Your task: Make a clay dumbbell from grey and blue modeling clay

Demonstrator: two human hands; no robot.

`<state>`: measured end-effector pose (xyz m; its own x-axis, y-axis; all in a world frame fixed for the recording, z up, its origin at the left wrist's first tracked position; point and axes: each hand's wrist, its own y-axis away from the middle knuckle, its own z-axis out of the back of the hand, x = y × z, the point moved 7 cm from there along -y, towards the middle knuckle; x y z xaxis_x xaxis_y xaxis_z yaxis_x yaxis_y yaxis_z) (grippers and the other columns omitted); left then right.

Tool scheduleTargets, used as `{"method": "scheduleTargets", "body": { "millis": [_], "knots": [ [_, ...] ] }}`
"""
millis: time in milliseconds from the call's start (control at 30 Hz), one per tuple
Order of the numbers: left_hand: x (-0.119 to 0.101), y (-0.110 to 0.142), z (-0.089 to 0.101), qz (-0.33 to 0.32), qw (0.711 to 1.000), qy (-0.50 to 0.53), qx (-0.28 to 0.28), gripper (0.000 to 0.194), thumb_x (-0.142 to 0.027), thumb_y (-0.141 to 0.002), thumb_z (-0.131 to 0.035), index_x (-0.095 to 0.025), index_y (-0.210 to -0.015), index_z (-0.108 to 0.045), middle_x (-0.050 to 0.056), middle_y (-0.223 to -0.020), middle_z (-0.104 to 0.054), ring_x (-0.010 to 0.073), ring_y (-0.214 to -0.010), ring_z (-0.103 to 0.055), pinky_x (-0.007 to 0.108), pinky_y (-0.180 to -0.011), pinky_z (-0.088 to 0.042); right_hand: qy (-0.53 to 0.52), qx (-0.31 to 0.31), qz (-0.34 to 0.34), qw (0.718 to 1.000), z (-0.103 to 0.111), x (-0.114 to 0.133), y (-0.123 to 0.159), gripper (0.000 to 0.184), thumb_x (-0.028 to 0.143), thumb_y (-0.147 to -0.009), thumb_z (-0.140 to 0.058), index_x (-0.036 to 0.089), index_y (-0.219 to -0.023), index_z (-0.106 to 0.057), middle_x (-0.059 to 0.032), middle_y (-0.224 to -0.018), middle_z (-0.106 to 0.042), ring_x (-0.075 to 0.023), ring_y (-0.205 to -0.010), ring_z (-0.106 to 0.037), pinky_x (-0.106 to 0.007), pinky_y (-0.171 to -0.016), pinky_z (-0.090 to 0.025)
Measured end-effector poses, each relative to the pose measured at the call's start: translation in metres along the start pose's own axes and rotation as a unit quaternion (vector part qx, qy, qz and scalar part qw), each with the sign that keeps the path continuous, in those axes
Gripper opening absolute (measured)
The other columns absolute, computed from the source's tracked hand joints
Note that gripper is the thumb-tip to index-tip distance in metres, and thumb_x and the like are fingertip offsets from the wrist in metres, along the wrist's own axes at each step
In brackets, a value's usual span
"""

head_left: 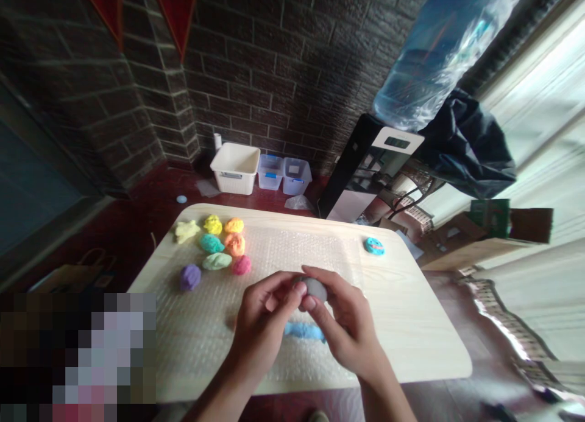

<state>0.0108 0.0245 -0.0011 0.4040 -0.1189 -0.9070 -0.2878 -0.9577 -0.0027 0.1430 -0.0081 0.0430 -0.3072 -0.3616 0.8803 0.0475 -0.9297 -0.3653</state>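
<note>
Between my two hands, above the table, is a grey lump of modelling clay [315, 288]. My left hand [272, 303] grips its left side with thumb and fingers. From the right, my right hand [347, 318] presses it with the thumb in front and fingers behind. Below them a blue piece of clay [304, 330] lies on the bubble wrap [205, 337], partly covered by my hands. Several coloured clay lumps sit at the far left, among them a purple one [190, 277], a pink one [242, 265] and an orange one [234, 244].
A round blue piece [375, 246] with a reddish mark lies on the right of the wooden table [411, 324]. Behind the table stand a white bin [235, 169], two clear boxes and a water dispenser [356, 172]. Cardboard boxes [484, 239] are at the right.
</note>
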Motion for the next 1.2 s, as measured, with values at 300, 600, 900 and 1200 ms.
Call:
{"method": "scheduleTargets", "body": {
  "millis": [300,600,900,1200],
  "knots": [
    [0.0039,0.0001,0.0057,0.01,0.999,0.023,-0.036,0.023,-0.04,-0.096,-0.078,-0.019,-0.105,-0.082,0.006,-0.093,-0.079,0.0191,-0.085,-0.069,0.028,-0.076,-0.053,0.021,0.03,0.007,0.999,-0.0028,0.0029,-0.0024,0.036,0.026,-0.103,-0.07,0.029,-0.139,-0.072,-0.0088,-0.121,-0.08,-0.0237,-0.105,-0.078,-0.035,-0.091,-0.064],
    [0.0047,-0.0009,0.0028,0.023,0.998,0.045,-0.034,0.024,-0.038,-0.093,-0.08,-0.017,-0.104,-0.082,0.008,-0.092,-0.08,0.0212,-0.085,-0.072,0.028,-0.075,-0.055,0.005,0.015,0.008,1.0,-0.0012,-0.0031,0.0007,0.047,0.028,-0.099,-0.076,0.029,-0.145,-0.066,-0.01,-0.119,-0.078,-0.0217,-0.094,-0.075,-0.033,-0.08,-0.064],
    [0.0017,-0.0002,-0.0004,0.036,0.998,0.046,-0.033,0.023,-0.038,-0.091,-0.08,-0.017,-0.1,-0.081,0.009,-0.091,-0.081,0.0243,-0.087,-0.076,0.031,-0.077,-0.058,0.008,0.025,-0.006,1.0,-0.0005,-0.001,0.0,0.046,0.026,-0.1,-0.074,0.028,-0.146,-0.064,-0.0076,-0.112,-0.077,-0.019,-0.088,-0.071,-0.033,-0.078,-0.06],
    [-0.0023,-0.0013,0.0014,0.025,0.997,0.037,-0.058,0.023,-0.038,-0.089,-0.08,-0.017,-0.098,-0.081,0.009,-0.092,-0.082,0.0266,-0.091,-0.077,0.032,-0.077,-0.058,0.052,0.014,0.022,0.998,0.0013,0.0024,-0.0026,0.043,0.026,-0.103,-0.071,0.03,-0.145,-0.066,-0.0064,-0.105,-0.075,-0.0201,-0.085,-0.068,-0.035,-0.076,-0.057]
  ]
}}
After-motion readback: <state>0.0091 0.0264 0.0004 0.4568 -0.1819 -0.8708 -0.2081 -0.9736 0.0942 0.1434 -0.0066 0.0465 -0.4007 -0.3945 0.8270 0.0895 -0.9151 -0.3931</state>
